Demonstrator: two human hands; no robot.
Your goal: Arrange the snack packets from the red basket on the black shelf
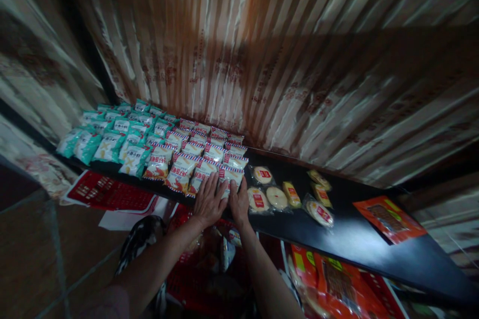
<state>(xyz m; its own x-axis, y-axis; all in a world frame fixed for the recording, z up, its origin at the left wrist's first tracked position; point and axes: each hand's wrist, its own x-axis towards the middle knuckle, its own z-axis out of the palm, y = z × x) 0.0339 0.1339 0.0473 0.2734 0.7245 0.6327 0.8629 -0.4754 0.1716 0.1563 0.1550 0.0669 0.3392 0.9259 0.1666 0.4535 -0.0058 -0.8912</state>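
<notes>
My left hand (209, 199) lies flat with fingers spread on the front red-and-white snack packets (194, 167) on a black shelf (359, 239). My right hand (239, 202) rests beside it, fingers stretched onto the last red-and-white packet (232, 174). Neither hand grips anything. Green snack packets (112, 137) lie in rows to the left. Clear-wrapped round crackers (267, 197) lie just right of my right hand.
An orange packet (389, 218) lies farther right on the shelf. Yellow wrapped pieces (320, 187) sit near the wall. A red basket (209, 279) with goods stands below my arms. Orange packs (337, 284) are at lower right. A red sheet (108, 192) lies on the floor.
</notes>
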